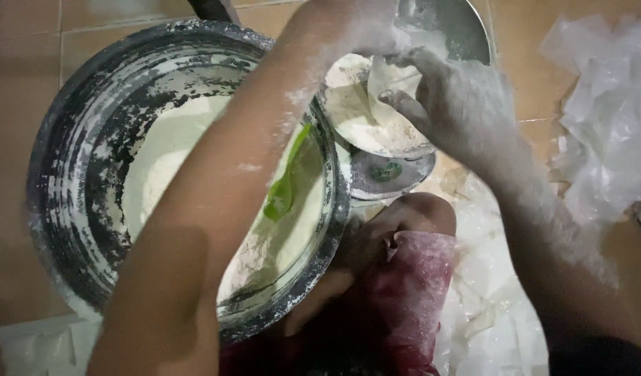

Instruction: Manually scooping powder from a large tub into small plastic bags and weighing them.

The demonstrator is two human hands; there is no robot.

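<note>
Dough sheet point(376, 87) pinched between floured fingers of left hand point(355, 31) and right hand point(456, 104), above plate point(369, 136)

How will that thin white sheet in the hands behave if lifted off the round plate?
Probably floppy: the thin white sheet already folds between the right hand and left hand. Likely light and easy to tear, given how thin it looks. The flour coating it and the round plate suggests little sticking.
</note>
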